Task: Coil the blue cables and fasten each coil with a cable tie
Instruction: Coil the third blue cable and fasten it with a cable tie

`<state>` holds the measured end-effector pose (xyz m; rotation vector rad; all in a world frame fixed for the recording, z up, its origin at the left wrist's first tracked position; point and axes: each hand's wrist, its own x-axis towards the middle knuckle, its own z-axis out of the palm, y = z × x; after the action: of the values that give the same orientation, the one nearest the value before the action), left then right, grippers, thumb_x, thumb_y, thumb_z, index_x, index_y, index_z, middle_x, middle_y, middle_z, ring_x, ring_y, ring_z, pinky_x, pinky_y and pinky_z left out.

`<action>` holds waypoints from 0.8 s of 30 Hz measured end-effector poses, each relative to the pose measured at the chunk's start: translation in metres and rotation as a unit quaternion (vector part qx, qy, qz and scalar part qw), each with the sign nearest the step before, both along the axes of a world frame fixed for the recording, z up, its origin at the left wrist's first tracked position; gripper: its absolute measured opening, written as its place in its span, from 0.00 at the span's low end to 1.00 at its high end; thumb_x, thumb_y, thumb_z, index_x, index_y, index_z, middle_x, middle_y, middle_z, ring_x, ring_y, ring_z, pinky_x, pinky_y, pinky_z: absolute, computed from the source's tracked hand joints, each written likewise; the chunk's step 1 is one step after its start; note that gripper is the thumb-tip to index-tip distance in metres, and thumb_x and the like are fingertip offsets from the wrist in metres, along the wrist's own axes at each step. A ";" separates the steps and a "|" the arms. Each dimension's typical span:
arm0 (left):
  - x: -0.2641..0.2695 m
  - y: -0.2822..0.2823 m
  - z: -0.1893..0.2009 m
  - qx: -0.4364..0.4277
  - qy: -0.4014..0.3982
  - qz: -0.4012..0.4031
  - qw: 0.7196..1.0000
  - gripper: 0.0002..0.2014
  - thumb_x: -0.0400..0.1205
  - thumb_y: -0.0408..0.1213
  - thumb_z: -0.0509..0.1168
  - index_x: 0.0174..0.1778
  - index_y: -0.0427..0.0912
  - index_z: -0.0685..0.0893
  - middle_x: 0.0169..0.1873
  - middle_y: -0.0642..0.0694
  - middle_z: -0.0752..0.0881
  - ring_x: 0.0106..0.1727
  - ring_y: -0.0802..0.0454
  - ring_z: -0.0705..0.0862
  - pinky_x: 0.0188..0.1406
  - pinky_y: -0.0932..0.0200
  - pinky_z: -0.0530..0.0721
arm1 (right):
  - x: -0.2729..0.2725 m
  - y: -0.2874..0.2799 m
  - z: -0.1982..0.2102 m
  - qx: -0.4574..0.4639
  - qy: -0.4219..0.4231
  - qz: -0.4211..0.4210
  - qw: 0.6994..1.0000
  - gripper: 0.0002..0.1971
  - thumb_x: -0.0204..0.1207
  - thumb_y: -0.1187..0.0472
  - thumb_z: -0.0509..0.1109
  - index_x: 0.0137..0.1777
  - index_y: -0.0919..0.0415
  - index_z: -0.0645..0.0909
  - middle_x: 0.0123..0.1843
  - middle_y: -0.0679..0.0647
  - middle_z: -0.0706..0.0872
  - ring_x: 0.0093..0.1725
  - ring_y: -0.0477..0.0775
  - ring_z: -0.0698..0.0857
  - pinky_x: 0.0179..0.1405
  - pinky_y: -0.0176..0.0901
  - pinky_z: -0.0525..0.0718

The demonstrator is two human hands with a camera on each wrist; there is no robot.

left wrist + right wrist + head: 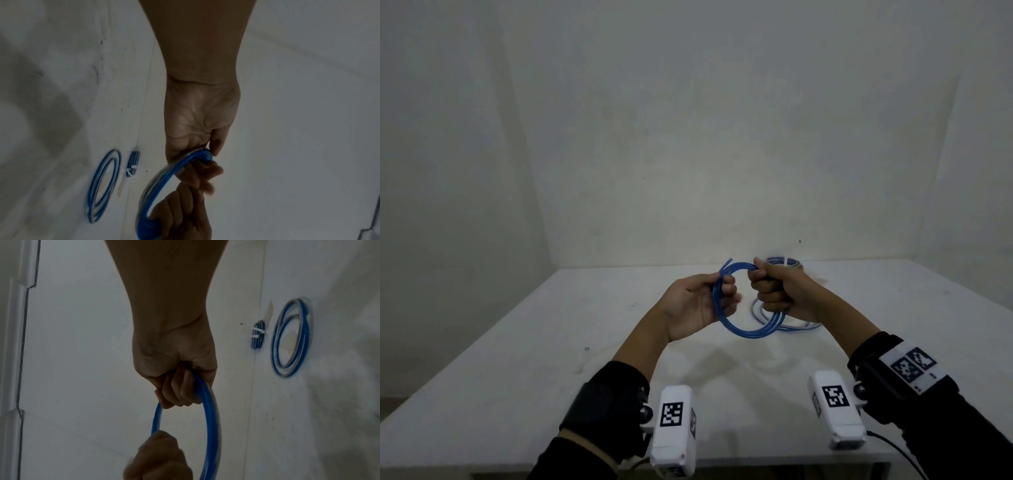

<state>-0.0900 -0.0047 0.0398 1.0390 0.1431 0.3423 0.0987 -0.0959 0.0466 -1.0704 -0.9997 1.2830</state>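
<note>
I hold a coil of blue cable [748, 330] in the air above the white table [551, 342], between both hands. My left hand [700, 303] grips the coil's left side, its fingers curled round the strands [170, 175]. My right hand [774, 291] is closed in a fist round the coil's right side [207, 402]. A short cable end [726, 264] sticks up at the top left. No tie shows on this coil.
A loose blue and clear coil [796, 323] lies flat on the table under my right hand, also in the wrist views [103, 185] [291, 339]. Farther back, a smaller coil bound with a white cable tie [257, 335] lies by the wall [786, 262].
</note>
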 end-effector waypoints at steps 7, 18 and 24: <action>-0.036 0.020 -0.009 -0.022 -0.001 -0.020 1.000 0.11 0.85 0.43 0.55 0.42 0.41 0.75 0.23 0.54 0.65 0.23 0.58 0.57 0.25 0.66 0.63 | -0.036 0.030 -0.008 -0.021 -0.002 0.056 0.998 0.20 0.87 0.47 0.53 0.34 0.55 0.68 0.23 0.44 0.59 0.23 0.45 0.51 0.18 0.34 0.58; -0.119 0.050 -0.003 0.061 0.056 0.227 0.970 0.17 0.88 0.44 0.50 0.35 0.42 0.72 0.19 0.55 0.63 0.16 0.61 0.59 0.18 0.68 0.60 | -0.111 0.075 -0.038 -0.049 -0.198 -0.046 0.978 0.27 0.87 0.43 0.47 0.58 0.60 0.83 0.55 0.59 0.85 0.52 0.58 0.84 0.52 0.48 0.85; -0.161 0.065 -0.009 0.094 0.060 0.326 0.939 0.18 0.89 0.44 0.50 0.34 0.43 0.72 0.18 0.55 0.63 0.16 0.61 0.58 0.16 0.69 0.61 | -0.136 0.095 -0.070 -0.047 -0.390 -0.004 0.920 0.10 0.82 0.63 0.64 0.57 0.61 0.85 0.54 0.51 0.85 0.49 0.51 0.81 0.44 0.38 0.80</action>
<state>-0.2511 0.0605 0.0304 1.1838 0.5819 0.9071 -0.0376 -0.0011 -0.0238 -1.7209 -1.5208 0.8909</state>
